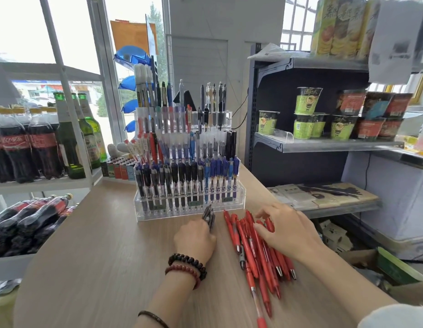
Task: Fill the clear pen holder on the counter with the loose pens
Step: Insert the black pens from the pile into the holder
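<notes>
**holder**: clear, tiered, upright on the counter, centre of frame. its rows were packed with dark, blue and red pens. the lowest front step seemed to have open holes, but the clear plastic made this uncertain.

**left hand**: lower centre, just below the holder's front edge. its fingers were curled tight round a small bunch of dark pens. the bunch pointed up-frame at the holder, near it but apart. bracelets on the wrist.

**right hand**: right of centre, fingers spread and bent, resting on the upper ends of the red pens. whether any pen was pinched could not be told.

**red pens**: a loose heap on the counter, lower right of centre, lying roughly parallel and running toward the bottom edge.

**step in hand (judged)**: slotting the dark bunch into the holder, with the red heap waiting.

**handling notes (judged):**
- feed one pen at a time, not the whole bunch, since the holes looked narrow.
- keep the clip ends the same way as the rows already standing.
- steady the holder with the free hand, as light plastic would likely slide on smooth wood.
- square the red heap first so no pen rolls off the right edge.

**also present**: bottles at left, cups on the shelf at upper right.
</notes>
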